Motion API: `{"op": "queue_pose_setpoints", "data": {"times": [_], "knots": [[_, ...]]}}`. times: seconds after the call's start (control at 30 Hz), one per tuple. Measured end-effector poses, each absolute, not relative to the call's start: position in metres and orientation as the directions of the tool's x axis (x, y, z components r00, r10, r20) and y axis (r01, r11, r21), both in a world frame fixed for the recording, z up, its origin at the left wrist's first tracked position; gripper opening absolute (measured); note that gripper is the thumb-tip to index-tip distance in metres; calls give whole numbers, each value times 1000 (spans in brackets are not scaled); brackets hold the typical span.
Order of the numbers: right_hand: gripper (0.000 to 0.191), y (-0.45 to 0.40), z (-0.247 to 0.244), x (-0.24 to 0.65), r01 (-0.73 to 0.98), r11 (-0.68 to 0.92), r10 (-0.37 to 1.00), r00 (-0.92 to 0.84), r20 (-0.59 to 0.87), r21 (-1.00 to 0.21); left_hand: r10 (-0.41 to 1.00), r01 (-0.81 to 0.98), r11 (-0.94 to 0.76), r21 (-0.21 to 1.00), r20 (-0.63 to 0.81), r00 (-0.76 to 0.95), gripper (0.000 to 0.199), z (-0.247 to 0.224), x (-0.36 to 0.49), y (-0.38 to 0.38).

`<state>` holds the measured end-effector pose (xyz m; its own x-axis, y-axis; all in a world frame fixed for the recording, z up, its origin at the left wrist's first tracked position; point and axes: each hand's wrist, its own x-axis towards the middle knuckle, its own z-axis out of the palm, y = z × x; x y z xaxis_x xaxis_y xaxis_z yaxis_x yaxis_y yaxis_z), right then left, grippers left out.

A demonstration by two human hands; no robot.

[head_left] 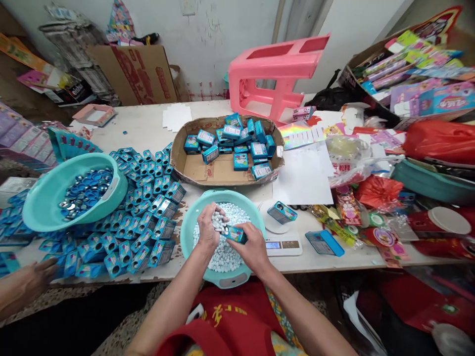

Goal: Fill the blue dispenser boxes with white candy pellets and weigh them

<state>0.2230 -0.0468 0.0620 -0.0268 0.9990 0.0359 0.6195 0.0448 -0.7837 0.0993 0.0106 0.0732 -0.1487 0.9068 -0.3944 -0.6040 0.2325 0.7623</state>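
My left hand (pixel 208 228) is curled around some small white pellets above a turquoise basin (pixel 230 282). More of the white pellets (pixel 224 256) fill much of this basin. Pinched in my right hand (pixel 254 248) is a small blue box (pixel 236 234), held over the basin close to my left fingertips. To the right, a white digital scale (pixel 291 246) carries another blue box (pixel 282 212). Farther right, a larger blue container (pixel 325 243) lies on the table.
Rows of blue boxes (pixel 143 212) stand at left beside a basin (pixel 29 212) of blue and silver caps. Behind is a cardboard tray (pixel 200 174) of boxes. A pink stool (pixel 274 54) lies on its side. Another person's hand (pixel 40 274) is at far left.
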Motion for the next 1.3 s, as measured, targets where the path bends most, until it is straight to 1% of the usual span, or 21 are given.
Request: {"op": "queue_pose_setpoints", "data": {"times": [0.13, 0.3, 0.47, 0.63, 0.77, 0.93, 1.03, 1.13, 1.23, 1.3], "knots": [[30, -48, 60, 224, 572, 25, 1000, -5, 27, -820, 932, -566, 206, 798, -336, -135, 28, 73, 102, 10], [31, -49, 62, 226, 538, 10, 1000, 16, 22, -843, 932, -564, 203, 801, -334, -139, 31, 77, 107, 9], [30, -47, 64, 229, 523, -15, 999, 44, 10, -852, 933, -485, 222, 846, -329, -146, 30, 83, 114, 10], [30, -46, 67, 230, 483, 5, 998, 52, 35, -876, 933, -471, 156, 868, -286, -219, 30, 88, 118, 11], [31, -47, 70, 231, 470, 0, 998, 58, 31, -883, 934, -491, 169, 854, -299, -198, 29, 88, 120, 12], [31, -47, 73, 233, 477, -4, 997, 69, 33, -879, 936, -454, 152, 878, -275, -219, 31, 88, 124, 12], [31, -46, 70, 234, 477, -3, 997, 73, 36, -879, 939, -404, 200, 893, -293, -182, 33, 84, 131, 10], [29, -45, 64, 235, 455, -19, 998, 59, 9, -890, 934, -344, 264, 901, -328, -141, 35, 79, 136, 10], [29, -48, 61, 239, 363, -34, 998, 60, -13, -931, 920, -431, 281, 858, -368, -133, 36, 84, 130, 15], [32, -51, 61, 244, 295, -16, 998, 70, 5, -955, 916, -509, 300, 807, -393, -83, 35, 91, 118, 21]]}}
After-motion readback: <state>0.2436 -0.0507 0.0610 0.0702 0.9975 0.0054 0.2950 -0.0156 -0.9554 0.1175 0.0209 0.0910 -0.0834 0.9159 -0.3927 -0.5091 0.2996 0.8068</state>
